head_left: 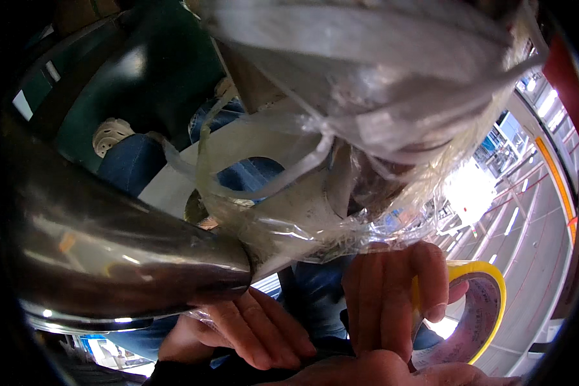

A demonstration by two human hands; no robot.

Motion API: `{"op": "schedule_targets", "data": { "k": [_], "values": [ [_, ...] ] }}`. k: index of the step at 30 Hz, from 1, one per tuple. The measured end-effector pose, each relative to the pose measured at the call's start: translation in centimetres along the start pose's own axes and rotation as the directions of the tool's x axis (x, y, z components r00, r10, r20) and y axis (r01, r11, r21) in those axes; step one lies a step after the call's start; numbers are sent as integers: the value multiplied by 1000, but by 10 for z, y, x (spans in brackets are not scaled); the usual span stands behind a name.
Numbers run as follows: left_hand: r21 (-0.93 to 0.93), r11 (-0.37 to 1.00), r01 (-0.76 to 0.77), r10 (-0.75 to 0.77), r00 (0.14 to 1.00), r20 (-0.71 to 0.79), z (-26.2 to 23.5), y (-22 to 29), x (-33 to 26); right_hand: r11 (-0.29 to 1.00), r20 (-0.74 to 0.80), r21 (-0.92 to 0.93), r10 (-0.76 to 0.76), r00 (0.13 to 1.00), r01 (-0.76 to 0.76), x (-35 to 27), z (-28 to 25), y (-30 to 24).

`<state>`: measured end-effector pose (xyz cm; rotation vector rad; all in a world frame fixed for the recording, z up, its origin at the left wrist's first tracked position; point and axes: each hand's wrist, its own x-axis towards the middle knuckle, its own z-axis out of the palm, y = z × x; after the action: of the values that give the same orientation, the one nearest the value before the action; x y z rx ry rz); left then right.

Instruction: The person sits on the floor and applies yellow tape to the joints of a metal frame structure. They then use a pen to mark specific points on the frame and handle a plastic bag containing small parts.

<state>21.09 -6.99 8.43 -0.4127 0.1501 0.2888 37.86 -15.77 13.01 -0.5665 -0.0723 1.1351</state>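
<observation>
Pipe (116, 257): metal, polished, glossy and smooth, mirror-like reflections along its bend. Wrap (315, 193): thin clear plastic film, shiny, crinkled and stretched into strands over a pale matt part beneath. Tape roll (476, 315): glossy yellow plastic tape on the outer edge, dull pinkish core that looks like card. Jeans (132, 164): blue denim cloth, matt, woven texture. Shoe (111, 135): pale, perforated, matt, likely foam plastic. Floor (103, 83): dark green, slight sheen.
</observation>
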Motion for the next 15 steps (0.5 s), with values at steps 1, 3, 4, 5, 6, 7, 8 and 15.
{"op": "schedule_targets", "data": {
  "k": [1, 3, 4, 5, 6, 7, 8, 15],
  "values": [
    [43, 999, -18, 17, 999, 29, -4, -5, 3, 999, 8, -37, 4, 1000, -3, -3, -4, -7],
    [117, 991, -69, 60, 995, 82, -12, -16, 4, 996, 92, -56, 71, 993, -66, 6, -11, -15],
    [149, 983, -107, 92, 990, 106, -17, -25, 4, 992, 132, -53, 122, 984, -116, 7, -16, -23],
    [181, 972, -147, 125, 984, 129, -20, -34, 4, 985, 171, -52, 173, 970, -166, 9, -20, -29],
    [190, 975, -119, 122, 993, -1, -14, -39, 6, 978, 168, -63, 208, 964, -200, 9, -22, -36],
    [202, 978, -61, 89, 987, -132, 5, -24, 8, 979, 163, -61, 203, 966, -195, 32, -5, -7],
    [208, 978, -3, 59, 963, -262, 16, -11, 9, 979, 163, -60, 202, 966, -195, 19, -15, -22],
    [259, 966, -19, 96, 953, -288, 28, 2, 8, 972, 31, -119, 207, 978, -202, 26, 4, -17]
  ]
}}
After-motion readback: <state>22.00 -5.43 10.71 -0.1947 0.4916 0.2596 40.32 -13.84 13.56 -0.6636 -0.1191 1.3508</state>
